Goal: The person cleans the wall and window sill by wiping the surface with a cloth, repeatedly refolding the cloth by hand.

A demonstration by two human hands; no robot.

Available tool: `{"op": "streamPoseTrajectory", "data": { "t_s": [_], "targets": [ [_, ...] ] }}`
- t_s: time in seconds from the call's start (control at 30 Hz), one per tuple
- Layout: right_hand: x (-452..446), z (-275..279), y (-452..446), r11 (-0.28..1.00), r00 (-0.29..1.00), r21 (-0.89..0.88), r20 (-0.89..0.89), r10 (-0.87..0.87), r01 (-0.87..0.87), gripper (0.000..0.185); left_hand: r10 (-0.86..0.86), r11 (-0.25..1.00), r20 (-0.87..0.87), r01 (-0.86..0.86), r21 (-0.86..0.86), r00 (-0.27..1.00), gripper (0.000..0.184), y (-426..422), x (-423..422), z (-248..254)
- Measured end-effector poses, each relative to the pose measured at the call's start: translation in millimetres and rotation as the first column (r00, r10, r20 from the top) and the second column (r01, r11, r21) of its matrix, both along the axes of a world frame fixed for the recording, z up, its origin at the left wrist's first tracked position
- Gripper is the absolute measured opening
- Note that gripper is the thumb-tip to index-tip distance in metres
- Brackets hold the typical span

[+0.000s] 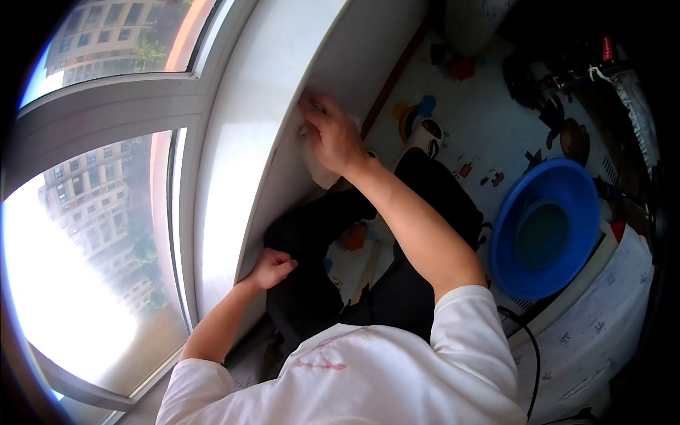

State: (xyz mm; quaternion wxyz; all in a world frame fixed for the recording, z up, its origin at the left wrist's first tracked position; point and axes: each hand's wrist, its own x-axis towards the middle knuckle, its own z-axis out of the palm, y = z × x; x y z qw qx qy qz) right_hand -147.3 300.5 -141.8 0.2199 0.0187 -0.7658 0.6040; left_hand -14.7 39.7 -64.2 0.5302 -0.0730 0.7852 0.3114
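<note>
My right hand (331,134) is closed around a pale, crumpled cloth (321,170), pressed to the wall (354,64) just under the edge of the white window sill (237,134). Part of the cloth hangs below the fingers. Lower down, my left hand (273,268) rests by my black-trousered knee, beside the sill's lower edge, with its fingers curled into a fist and nothing visible in it.
On the right, a blue basin (503,234) holds dark greenish water. The window (106,212) fills the left side. A patterned floor mat (467,142) lies below, with my shoe (427,131) on it. A black cable (537,347) runs at lower right.
</note>
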Motion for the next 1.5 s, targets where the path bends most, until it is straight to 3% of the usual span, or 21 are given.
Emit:
{"op": "streamPoseTrajectory", "data": {
  "t_s": [0.1,0.23,0.27,0.43,0.5,0.57,0.63,0.7,0.77,0.9,0.97,1.03,1.07,1.2,1.3,1.4,1.43,1.5],
  "targets": [
    [-20,-2,13,0.990,0.991,0.058,-0.043,-0.124,0.126,0.044,0.016,0.999,0.028,-0.015,-0.028,0.999,0.039,0,-1,2],
    [-45,-5,41,0.985,0.986,-0.078,0.063,-0.152,0.157,0.042,0.047,0.999,0.039,-0.047,-0.016,0.998,0.038,1,-2,3],
    [-42,-6,36,0.985,0.984,0.013,-0.025,-0.174,0.174,0.040,0.072,0.997,0.058,-0.071,-0.021,0.996,0.038,2,-2,4],
    [2,26,28,0.965,0.995,-0.254,0.048,0.085,-0.070,0.033,0.089,0.996,0.046,-0.090,0.012,0.995,0.038,0,-4,0],
    [12,37,35,0.900,0.992,-0.426,0.119,-0.044,0.091,0.036,0.091,0.995,0.012,-0.091,0.037,0.996,0.039,-3,-2,-3],
    [21,61,45,0.908,0.994,-0.403,0.063,-0.095,0.112,0.039,0.085,0.994,-0.026,-0.083,0.077,0.996,0.039,-8,-2,-8],
    [22,83,44,0.978,0.992,-0.199,-0.099,-0.076,0.055,0.042,0.095,0.992,-0.047,-0.090,0.089,0.994,0.039,-7,0,-6],
    [25,104,32,0.998,0.991,0.027,-0.119,0.053,-0.050,0.046,0.112,0.991,-0.058,-0.108,0.073,0.992,0.039,-4,0,1],
    [31,119,12,0.926,0.979,0.368,-0.146,0.143,-0.080,0.043,0.132,0.987,-0.101,-0.121,0.108,0.986,0.039,-9,6,-3],
    [36,113,-15,0.753,0.973,0.654,-0.113,0.200,-0.078,0.028,0.194,0.977,-0.082,-0.185,0.106,0.978,0.039,-12,6,-2],
    [26,110,-4,0.747,0.970,0.664,-0.204,0.129,0.040,0.024,0.195,0.977,-0.086,-0.187,0.099,0.977,0.038,-14,9,-4],
    [8,111,18,0.738,0.993,0.672,-0.117,0.024,0.061,0.027,0.194,0.977,-0.092,-0.185,0.103,0.977,0.037,-16,10,-5],
    [-7,108,30,0.731,0.985,0.664,-0.164,-0.061,0.156,0.022,0.191,0.978,-0.091,-0.181,0.107,0.977,0.036,-17,10,-4],
    [-62,114,82,0.703,0.963,0.684,0.000,-0.270,0.197,0.026,0.166,0.979,-0.076,-0.155,0.130,0.983,0.035,-21,6,-7],
    [-68,120,80,0.689,0.951,0.703,0.058,-0.303,0.176,0.024,0.147,0.982,-0.080,-0.135,0.131,0.986,0.035,-18,4,-1],
    [-35,127,45,0.707,0.998,0.705,-0.013,-0.057,0.049,0.023,0.143,0.983,-0.077,-0.132,0.131,0.987,0.034,-19,2,-1],
    [-18,127,28,0.738,0.998,0.674,-0.047,0.050,-0.005,0.032,0.141,0.983,-0.080,-0.130,0.128,0.987,0.034,-18,2,1],
    [20,125,-9,0.740,0.976,0.660,-0.050,0.212,-0.127,0.027,0.131,0.984,-0.098,-0.117,0.136,0.987,0.035,-19,0,-3]
  ]
}}
